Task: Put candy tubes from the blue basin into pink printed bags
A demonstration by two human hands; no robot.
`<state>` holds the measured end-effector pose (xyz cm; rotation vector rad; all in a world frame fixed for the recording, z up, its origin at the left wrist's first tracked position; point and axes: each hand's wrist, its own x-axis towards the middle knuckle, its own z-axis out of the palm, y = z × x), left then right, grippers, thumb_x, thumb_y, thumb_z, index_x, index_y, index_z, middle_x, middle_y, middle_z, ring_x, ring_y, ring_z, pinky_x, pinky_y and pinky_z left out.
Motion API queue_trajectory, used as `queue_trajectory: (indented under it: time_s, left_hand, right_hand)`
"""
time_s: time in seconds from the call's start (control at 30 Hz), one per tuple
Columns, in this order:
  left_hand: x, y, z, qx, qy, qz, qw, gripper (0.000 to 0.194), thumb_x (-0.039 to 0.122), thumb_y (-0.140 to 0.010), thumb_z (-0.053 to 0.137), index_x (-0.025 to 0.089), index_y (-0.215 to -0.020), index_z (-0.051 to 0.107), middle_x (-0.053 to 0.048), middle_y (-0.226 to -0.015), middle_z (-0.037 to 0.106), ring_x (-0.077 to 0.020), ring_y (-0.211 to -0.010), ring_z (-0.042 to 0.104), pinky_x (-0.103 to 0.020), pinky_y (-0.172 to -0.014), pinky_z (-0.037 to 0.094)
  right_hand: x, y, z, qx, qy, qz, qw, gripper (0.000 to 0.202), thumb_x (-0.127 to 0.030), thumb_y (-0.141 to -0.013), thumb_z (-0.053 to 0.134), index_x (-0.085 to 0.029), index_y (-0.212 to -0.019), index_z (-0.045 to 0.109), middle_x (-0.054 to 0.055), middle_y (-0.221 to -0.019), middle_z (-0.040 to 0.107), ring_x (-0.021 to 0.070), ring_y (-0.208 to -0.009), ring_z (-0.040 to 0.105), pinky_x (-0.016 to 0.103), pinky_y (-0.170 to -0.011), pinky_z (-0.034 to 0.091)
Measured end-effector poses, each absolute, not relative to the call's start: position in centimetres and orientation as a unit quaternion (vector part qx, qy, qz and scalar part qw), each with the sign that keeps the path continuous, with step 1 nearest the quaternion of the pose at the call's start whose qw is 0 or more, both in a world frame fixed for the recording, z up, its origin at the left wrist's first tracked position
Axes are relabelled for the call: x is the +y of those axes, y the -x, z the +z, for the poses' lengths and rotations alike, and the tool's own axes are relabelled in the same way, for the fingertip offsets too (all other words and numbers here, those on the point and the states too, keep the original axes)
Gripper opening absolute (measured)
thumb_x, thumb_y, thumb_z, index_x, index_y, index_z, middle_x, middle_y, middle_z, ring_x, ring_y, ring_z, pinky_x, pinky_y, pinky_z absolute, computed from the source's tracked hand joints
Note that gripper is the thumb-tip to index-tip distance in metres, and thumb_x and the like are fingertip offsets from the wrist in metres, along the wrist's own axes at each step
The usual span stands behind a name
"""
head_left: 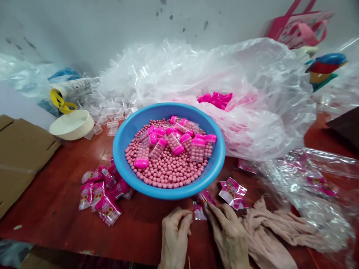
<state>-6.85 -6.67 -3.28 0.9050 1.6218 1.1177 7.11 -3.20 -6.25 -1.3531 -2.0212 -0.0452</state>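
Observation:
My left hand [175, 238] is at the table's front, below the basin. Its fingers are curled in with the thumb against them; anything inside is hidden. To its right, my right hand [229, 236] reaches forward with fingers stretched, fingertips touching a small pink printed plastic wrapper [200, 211]. More such wrappers [233, 193] lie just beyond that hand. Ahead stands a blue basin [171, 193] of pink beads [169, 171]. Several clear bead-filled bottles with bright pink caps [197, 148] rest on the beads.
Left of the basin lie several pink wrapped packets [100, 193]. A cardboard box [17, 161] and white bowl [73, 125] stand farther left. Large clear bags [176, 71] line the back. A beige cloth [273, 229] and clear plastic bag [313, 200] are at right.

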Motion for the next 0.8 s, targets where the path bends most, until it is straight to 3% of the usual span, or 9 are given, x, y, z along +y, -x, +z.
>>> queue_trajectory:
  time_s: [0.23,0.43,0.57,0.7,0.8]
  left_hand:
    - [-5.6,6.9,-2.6,0.637,-0.352,0.473,0.497,0.024,0.029,-0.08,0.058,0.013,-0.072,0.074,0.0,-0.057,0.056,-0.0107,-0.046,0.048,-0.023,-0.047,0.037]
    - [-4.3,5.4,-1.9,0.624,-0.295,0.517,0.506,0.021,0.034,-0.069,0.071,0.013,-0.072,0.073,-0.002,-0.057,0.066,-0.0158,-0.053,0.056,-0.026,-0.053,0.046]
    - [-3.9,4.5,-2.0,0.608,-0.253,0.566,0.496,0.015,0.027,-0.075,0.067,0.015,-0.075,0.075,-0.003,-0.067,0.072,-0.0184,-0.066,0.061,-0.03,-0.069,0.05]
    - [-4.1,4.4,-1.6,0.565,-0.222,0.586,0.536,0.016,0.024,-0.074,0.068,0.016,-0.084,0.078,-0.004,-0.071,0.075,-0.0188,-0.069,0.064,-0.032,-0.073,0.051]
    - [-4.2,4.4,-1.4,0.551,-0.214,0.584,0.557,0.011,0.022,-0.07,0.073,0.016,-0.076,0.079,-0.002,-0.062,0.073,-0.0142,-0.058,0.06,-0.026,-0.063,0.049]
  right_hand:
    - [-3.4,-7.6,-6.0,-0.774,0.51,-0.007,0.375,0.03,-0.023,-0.097,0.044,-0.01,-0.095,0.07,0.006,-0.073,0.062,0.013,-0.061,0.061,0.024,-0.058,0.047]
    - [-3.8,-7.4,-5.7,-0.775,0.474,0.017,0.419,0.023,-0.013,-0.092,0.049,-0.016,-0.101,0.07,0.006,-0.077,0.062,0.0147,-0.068,0.062,0.024,-0.059,0.05]
    - [-3.9,-7.3,-5.1,-0.77,0.459,0.065,0.439,0.022,-0.015,-0.089,0.055,-0.02,-0.105,0.07,0.007,-0.084,0.063,0.0172,-0.076,0.062,0.028,-0.065,0.053]
    - [-3.9,-7.4,-5.0,-0.725,0.502,0.127,0.454,0.034,-0.028,-0.088,0.059,-0.013,-0.118,0.06,0.015,-0.106,0.061,0.0263,-0.098,0.062,0.04,-0.079,0.054]
    - [-4.1,-7.0,-4.8,-0.691,0.516,0.195,0.467,0.013,-0.026,-0.09,0.056,-0.016,-0.092,0.063,0.006,-0.085,0.065,0.0186,-0.076,0.066,0.029,-0.067,0.056]
